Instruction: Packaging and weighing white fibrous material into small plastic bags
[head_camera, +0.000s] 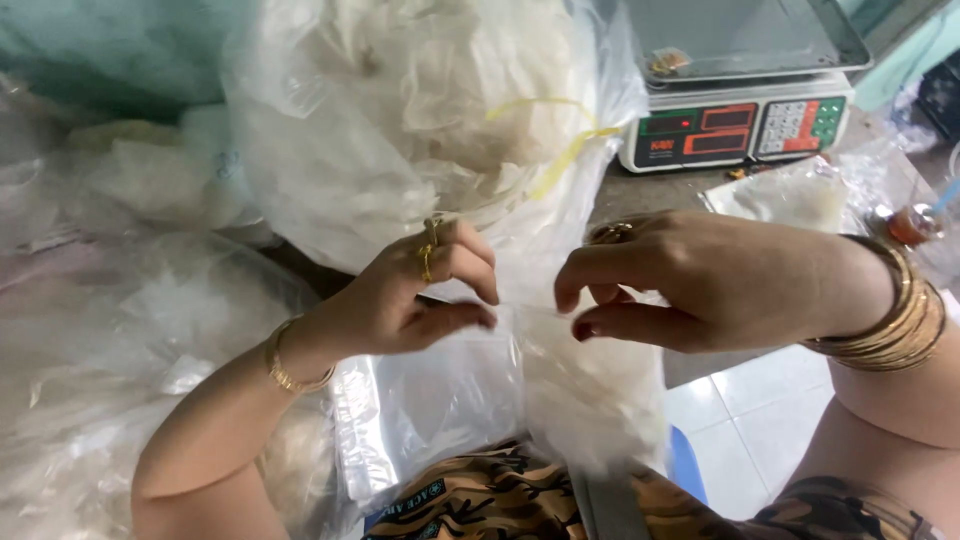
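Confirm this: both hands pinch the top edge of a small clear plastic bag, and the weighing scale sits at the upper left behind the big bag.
Not quite. The head view shows the weighing scale at the upper right, not the upper left. The rest holds: the left hand and right hand pinch the top edge of the small clear plastic bag, with the big bag behind.

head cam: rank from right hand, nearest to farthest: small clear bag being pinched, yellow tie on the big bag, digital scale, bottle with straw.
1. small clear bag: pinched in the right hand, directly below it.
2. yellow tie: above, toward the left.
3. digital scale and bottle with straw: scale above on the table, bottle past the wrist; too close to call.
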